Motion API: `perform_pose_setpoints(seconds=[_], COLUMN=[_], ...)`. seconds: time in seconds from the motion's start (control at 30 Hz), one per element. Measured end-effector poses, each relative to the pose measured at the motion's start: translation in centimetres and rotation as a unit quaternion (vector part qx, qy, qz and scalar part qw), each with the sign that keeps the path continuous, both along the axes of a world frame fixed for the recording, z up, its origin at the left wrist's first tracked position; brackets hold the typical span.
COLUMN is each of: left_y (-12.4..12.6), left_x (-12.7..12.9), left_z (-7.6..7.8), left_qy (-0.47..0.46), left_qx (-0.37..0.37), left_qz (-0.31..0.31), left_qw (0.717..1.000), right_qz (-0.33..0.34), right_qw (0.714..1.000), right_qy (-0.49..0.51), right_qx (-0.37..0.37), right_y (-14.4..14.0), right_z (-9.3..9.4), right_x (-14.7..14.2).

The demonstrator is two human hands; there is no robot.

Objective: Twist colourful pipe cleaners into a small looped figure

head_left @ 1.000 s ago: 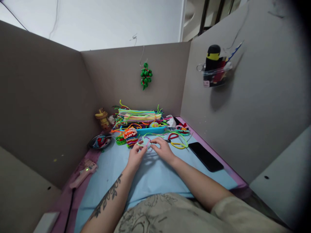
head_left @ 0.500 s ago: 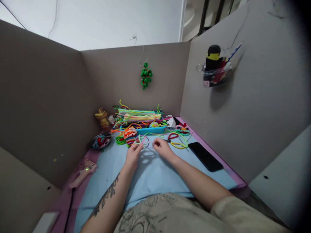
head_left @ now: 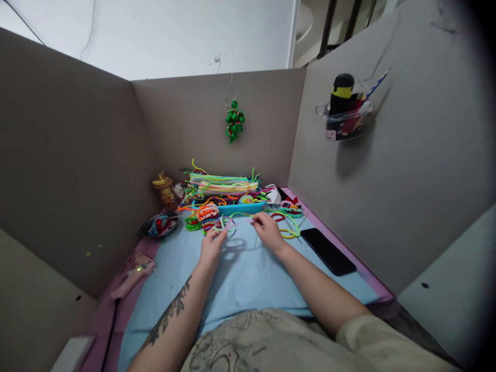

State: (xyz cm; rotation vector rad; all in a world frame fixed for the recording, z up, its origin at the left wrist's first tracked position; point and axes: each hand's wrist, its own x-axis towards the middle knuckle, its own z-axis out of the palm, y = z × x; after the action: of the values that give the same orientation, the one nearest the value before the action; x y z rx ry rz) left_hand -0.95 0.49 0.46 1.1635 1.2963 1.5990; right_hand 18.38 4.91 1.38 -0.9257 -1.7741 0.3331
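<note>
A dark-inked tattoo of a leafy sprig runs lengthwise along the left forearm, its pointed leaves branching from a slender stem. The worker wears a faded khaki shirt printed across the front with thin dark line drawings, curving outlines and short strokes, plus a tiny red fleck. A loose, plain short sleeve in matching khaki ends near the right elbow.

No text, brand or number is legible. A small pale label marks the cup high to the right of the fingers, its print too small to read, while line markings on the shirt, below the fingers, form no readable words.
</note>
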Motion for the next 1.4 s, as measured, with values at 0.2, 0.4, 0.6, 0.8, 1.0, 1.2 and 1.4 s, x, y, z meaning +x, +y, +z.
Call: perform_pose_setpoints(seconds=[0.2,0.4,0.6,0.8,1.0,1.2,1.4], left_y=[0.0,-0.3,-0.3,-0.2,-0.8,-1.4,-1.3], left_x=[0.0,0.2,0.1,0.2,0.5,1.0,0.9], left_z=[-0.4,-0.3,-0.3,-0.4,0.4,1.2,0.8], left_qy=[-0.040,-0.088,-0.004,0.083,0.155,0.163,0.136], left_qx=[-0.096,-0.153,-0.090,-0.015,0.038,0.089,0.081], left_qz=[-0.071,-0.126,-0.094,-0.085,-0.092,-0.130,-0.122], left_qw=[0.992,0.976,0.991,0.993,0.983,0.974,0.980], right_qz=[0.066,0.130,0.156,0.177,0.189,0.164,0.083], right_qw=[0.988,0.962,0.960,0.940,0.879,0.837,0.979], right_qy=[0.134,0.223,0.216,0.263,0.373,0.375,0.124], right_qx=[-0.043,-0.092,-0.083,-0.128,-0.227,-0.363,-0.139], right_y=[-1.2,-2.3,-2.8,-2.7,-1.6,-0.8,-1.8], right_z=[0.8,1.4,1.7,1.7,1.6,1.1,0.6], right_x=[-0.2,-0.6,-0.6,-1.1,-1.1,-1.0,-1.7])
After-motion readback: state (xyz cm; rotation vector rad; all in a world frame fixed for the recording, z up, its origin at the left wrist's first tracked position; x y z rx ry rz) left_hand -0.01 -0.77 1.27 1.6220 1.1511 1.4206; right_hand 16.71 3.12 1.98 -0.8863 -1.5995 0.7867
